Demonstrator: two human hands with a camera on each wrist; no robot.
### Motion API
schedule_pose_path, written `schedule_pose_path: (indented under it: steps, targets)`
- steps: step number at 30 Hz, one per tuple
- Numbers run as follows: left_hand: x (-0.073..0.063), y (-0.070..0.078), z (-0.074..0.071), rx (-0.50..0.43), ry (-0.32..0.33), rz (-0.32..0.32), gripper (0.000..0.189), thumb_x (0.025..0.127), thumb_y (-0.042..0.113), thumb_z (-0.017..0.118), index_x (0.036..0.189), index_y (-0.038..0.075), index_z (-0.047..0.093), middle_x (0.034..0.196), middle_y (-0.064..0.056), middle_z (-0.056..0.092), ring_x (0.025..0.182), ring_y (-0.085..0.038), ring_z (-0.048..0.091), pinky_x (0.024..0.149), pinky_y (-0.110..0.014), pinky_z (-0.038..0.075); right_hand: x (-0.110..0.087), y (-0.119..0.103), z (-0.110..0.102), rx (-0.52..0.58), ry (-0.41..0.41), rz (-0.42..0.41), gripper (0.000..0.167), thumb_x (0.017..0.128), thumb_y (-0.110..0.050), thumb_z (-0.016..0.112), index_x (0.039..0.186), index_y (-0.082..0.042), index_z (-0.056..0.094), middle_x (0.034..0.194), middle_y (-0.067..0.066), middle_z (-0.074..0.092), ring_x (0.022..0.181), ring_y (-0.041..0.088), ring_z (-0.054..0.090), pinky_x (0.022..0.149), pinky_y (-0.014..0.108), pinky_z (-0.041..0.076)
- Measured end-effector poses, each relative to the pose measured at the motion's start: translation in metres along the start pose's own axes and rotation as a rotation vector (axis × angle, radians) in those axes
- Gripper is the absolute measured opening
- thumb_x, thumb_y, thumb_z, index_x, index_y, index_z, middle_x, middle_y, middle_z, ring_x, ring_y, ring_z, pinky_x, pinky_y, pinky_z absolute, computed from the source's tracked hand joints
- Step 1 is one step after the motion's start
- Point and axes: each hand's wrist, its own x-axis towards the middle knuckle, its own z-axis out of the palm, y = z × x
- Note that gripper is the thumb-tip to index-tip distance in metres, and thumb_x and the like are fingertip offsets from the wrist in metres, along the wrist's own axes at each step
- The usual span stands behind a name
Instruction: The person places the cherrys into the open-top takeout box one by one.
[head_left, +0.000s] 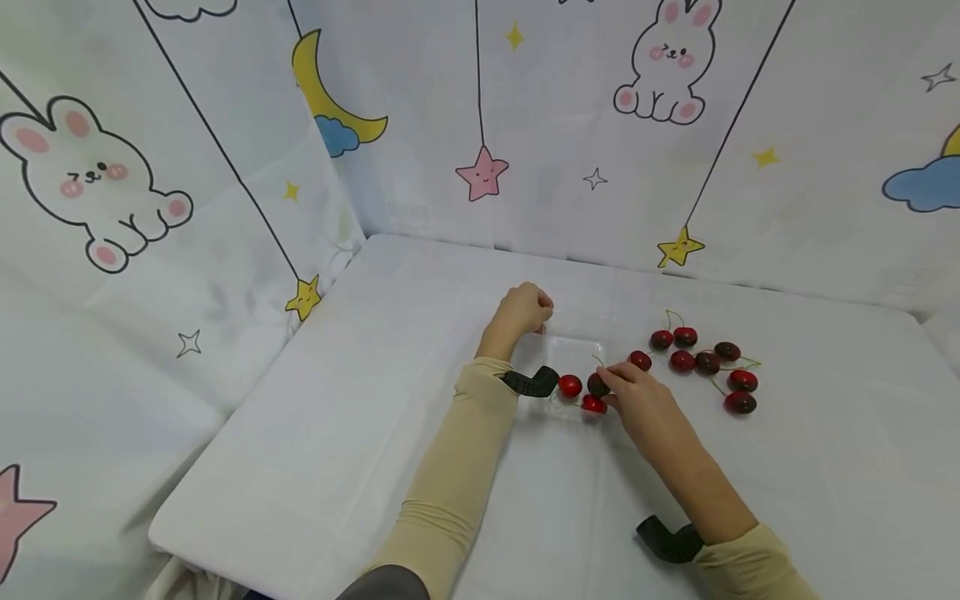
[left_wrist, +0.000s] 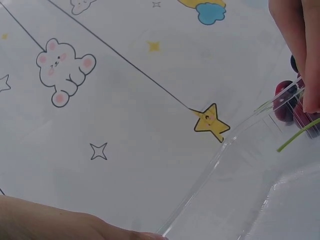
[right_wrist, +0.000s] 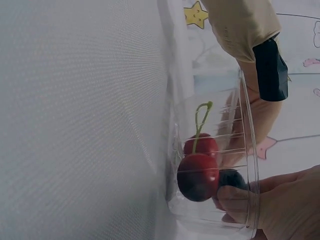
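A clear plastic box (head_left: 576, 353) stands on the table. At its far left corner, my left hand (head_left: 523, 310) holds the rim with curled fingers; in the left wrist view its thumb (left_wrist: 115, 231) lies along that edge. My right hand (head_left: 643, 407) reaches over the near right side and pinches a dark cherry (head_left: 597, 385) inside the box. Two red cherries, one at the left (head_left: 570, 386) and one nearer (head_left: 594, 404), lie beside it. Through the clear wall, the right wrist view shows a red cherry (right_wrist: 198, 177) near a green stem (right_wrist: 201, 122).
Right of the box, several loose cherries (head_left: 682, 361) with stems lie on the white tabletop (head_left: 360, 367). One cherry (head_left: 640, 360) is close to the box's right side. A white curtain (head_left: 420, 100) printed with rabbits and stars hangs behind and to the left.
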Motion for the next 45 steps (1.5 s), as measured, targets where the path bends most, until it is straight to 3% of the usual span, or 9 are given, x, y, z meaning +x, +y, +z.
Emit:
schedule_pose_path:
  steps: [13,20,26,31,39,45]
  targets:
    - [0.000,0.003,-0.002,0.007,-0.018,-0.014,0.025,0.096,0.018,0.056,0.116,0.008,0.066,0.097,-0.008,0.071,0.064,-0.008,0.062,0.064,-0.023,0.045,0.002,-0.003,-0.004,0.006,-0.053,0.017,0.040,0.080,0.000,0.072,0.119,-0.001,0.065,0.110,0.015,0.063,0.098,0.030,0.064,0.083,0.041,0.054]
    - [0.003,0.008,0.001,0.040,-0.001,0.004,0.025,0.096,0.019,0.055,0.116,0.009,0.066,0.089,-0.004,0.070,0.063,-0.007,0.062,0.062,-0.021,0.045,0.002,-0.001,-0.006,0.018,-0.107,0.041,0.040,0.079,0.003,0.072,0.119,-0.002,0.065,0.111,0.013,0.063,0.099,0.029,0.063,0.083,0.041,0.054]
    - [0.000,0.008,0.000,0.059,0.015,-0.016,0.024,0.096,0.018,0.055,0.116,0.009,0.066,0.092,-0.004,0.070,0.065,-0.008,0.062,0.061,-0.021,0.046,0.004,-0.002,-0.004,0.027,-0.112,0.042,0.038,0.081,0.001,0.071,0.118,-0.004,0.066,0.110,0.011,0.064,0.101,0.028,0.064,0.085,0.040,0.053]
    - [-0.005,0.006,0.002,0.051,-0.004,-0.023,0.025,0.096,0.017,0.055,0.116,0.008,0.066,0.094,-0.006,0.069,0.065,-0.008,0.061,0.059,-0.019,0.045,0.000,-0.002,0.001,0.034,-0.072,0.031,0.037,0.079,-0.001,0.073,0.116,-0.007,0.068,0.108,0.008,0.065,0.098,0.024,0.065,0.083,0.037,0.054]
    - [-0.007,0.001,0.003,0.053,-0.008,-0.033,0.024,0.095,0.016,0.055,0.115,0.008,0.066,0.090,-0.005,0.070,0.066,-0.009,0.063,0.064,-0.022,0.047,-0.006,0.001,0.006,0.080,0.074,-0.035,0.033,0.078,-0.003,0.075,0.111,-0.008,0.071,0.104,0.006,0.067,0.094,0.022,0.067,0.080,0.034,0.055]
    - [-0.007,0.006,-0.003,0.072,-0.013,-0.015,0.024,0.094,0.016,0.055,0.111,0.006,0.067,0.088,-0.005,0.069,0.067,-0.012,0.063,0.065,-0.025,0.050,-0.007,0.005,0.002,0.137,0.135,-0.059,0.031,0.079,-0.006,0.076,0.109,-0.009,0.071,0.103,0.003,0.068,0.093,0.019,0.066,0.081,0.033,0.055]
